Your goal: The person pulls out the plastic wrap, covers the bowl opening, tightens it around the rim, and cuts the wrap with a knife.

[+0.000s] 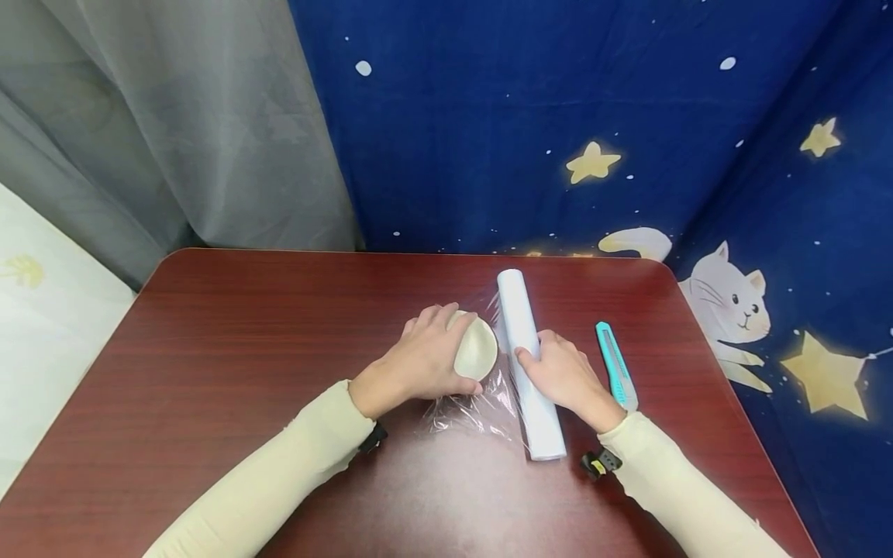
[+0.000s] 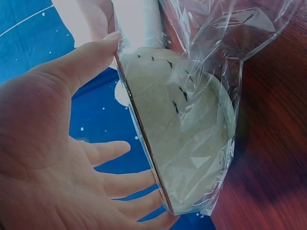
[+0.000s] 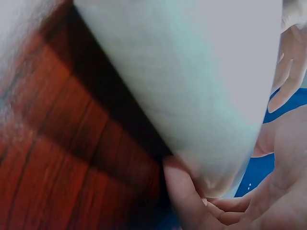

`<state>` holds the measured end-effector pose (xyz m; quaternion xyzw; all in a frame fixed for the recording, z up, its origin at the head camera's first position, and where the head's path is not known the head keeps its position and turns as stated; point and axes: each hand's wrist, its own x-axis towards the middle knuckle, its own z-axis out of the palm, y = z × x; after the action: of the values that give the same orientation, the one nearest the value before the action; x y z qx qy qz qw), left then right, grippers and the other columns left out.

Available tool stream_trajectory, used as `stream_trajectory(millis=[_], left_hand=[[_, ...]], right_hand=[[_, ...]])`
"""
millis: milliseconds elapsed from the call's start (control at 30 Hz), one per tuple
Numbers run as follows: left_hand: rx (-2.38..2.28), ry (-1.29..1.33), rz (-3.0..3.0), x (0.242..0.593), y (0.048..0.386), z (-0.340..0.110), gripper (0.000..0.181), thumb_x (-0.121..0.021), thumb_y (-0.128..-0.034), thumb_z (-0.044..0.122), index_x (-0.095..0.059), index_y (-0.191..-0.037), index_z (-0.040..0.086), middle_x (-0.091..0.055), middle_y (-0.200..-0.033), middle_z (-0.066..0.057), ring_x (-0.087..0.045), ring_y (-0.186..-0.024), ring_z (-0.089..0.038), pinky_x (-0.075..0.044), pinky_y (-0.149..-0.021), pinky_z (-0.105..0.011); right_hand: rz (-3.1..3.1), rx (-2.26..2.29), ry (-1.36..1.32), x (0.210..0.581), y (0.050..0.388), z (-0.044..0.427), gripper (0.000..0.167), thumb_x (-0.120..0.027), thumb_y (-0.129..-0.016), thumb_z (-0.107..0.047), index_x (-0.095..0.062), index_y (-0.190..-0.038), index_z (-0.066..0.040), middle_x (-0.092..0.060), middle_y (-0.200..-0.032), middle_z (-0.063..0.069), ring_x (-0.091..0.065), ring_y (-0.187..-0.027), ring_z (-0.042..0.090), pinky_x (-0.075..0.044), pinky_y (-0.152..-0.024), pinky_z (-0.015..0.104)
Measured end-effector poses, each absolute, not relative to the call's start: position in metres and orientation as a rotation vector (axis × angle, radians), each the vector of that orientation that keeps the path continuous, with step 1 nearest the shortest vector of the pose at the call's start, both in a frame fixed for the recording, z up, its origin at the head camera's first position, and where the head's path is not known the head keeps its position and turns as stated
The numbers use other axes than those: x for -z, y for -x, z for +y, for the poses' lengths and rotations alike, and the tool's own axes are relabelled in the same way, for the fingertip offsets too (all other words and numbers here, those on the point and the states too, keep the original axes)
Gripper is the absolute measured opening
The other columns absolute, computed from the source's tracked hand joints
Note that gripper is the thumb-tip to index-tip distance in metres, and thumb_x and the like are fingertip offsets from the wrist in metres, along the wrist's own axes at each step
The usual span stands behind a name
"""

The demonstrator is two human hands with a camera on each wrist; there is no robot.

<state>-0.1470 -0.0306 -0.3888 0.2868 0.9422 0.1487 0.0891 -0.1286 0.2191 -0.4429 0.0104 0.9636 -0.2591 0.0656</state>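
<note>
A cream bowl (image 1: 477, 350) with a thin brown rim is held by my left hand (image 1: 425, 356), thumb and fingers spread across its rim. In the left wrist view, clear cling film (image 2: 206, 158) wraps the outside of the bowl (image 2: 158, 115), which has small dark marks on its side. My right hand (image 1: 563, 373) grips the white roll of cling film (image 1: 519, 325) around its middle. Crinkled film (image 1: 481, 407) stretches between the roll and the bowl. In the right wrist view, fingers (image 3: 184, 196) curl around the roll (image 3: 192, 96).
A turquoise utility knife (image 1: 614, 360) lies on the table just right of my right hand. The dark red wooden table (image 1: 279, 325) has rounded far corners. Behind it hang a grey curtain (image 1: 230, 116) and a blue starry curtain (image 1: 488, 116).
</note>
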Motion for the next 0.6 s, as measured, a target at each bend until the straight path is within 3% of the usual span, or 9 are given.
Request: stream_trajectory(millis=[133, 367, 600], left_hand=[[-0.453, -0.860, 2.805, 0.388, 0.147, -0.033, 0.108, -0.095, -0.0783, 0.055, -0.047, -0.164, 0.009, -0.044, -0.165, -0.024, -0.041, -0.150, -0.047, -0.041, -0.116, -0.065], [-0.467, -0.871, 2.799, 0.390, 0.151, -0.035, 0.108, -0.098, -0.0753, 0.054, -0.049, -0.161, 0.010, -0.047, -0.162, -0.023, -0.043, -0.148, -0.046, -0.042, -0.113, -0.064], [-0.492, -0.882, 2.797, 0.388, 0.152, -0.038, 0.105, -0.098, -0.0734, 0.053, -0.052, -0.156, 0.009, -0.049, -0.161, -0.023, -0.045, -0.147, -0.045, -0.043, -0.112, -0.062]], right_hand=[[2.918, 0.747, -0.016, 0.451, 0.131, 0.223, 0.064, -0.060, -0.108, -0.045, -0.059, -0.137, 0.012, -0.071, -0.110, 0.025, -0.070, -0.087, 0.036, -0.059, -0.073, 0.051], [2.866, 0.739, -0.057, 0.430, 0.120, 0.217, 0.060, -0.057, -0.110, -0.039, -0.057, -0.141, 0.012, -0.072, -0.120, 0.027, -0.072, -0.094, 0.036, -0.059, -0.083, 0.055], [2.850, 0.755, -0.071, 0.433, 0.120, 0.222, 0.061, -0.056, -0.110, -0.038, -0.054, -0.144, 0.012, -0.071, -0.119, 0.026, -0.071, -0.091, 0.034, -0.061, -0.080, 0.052]])
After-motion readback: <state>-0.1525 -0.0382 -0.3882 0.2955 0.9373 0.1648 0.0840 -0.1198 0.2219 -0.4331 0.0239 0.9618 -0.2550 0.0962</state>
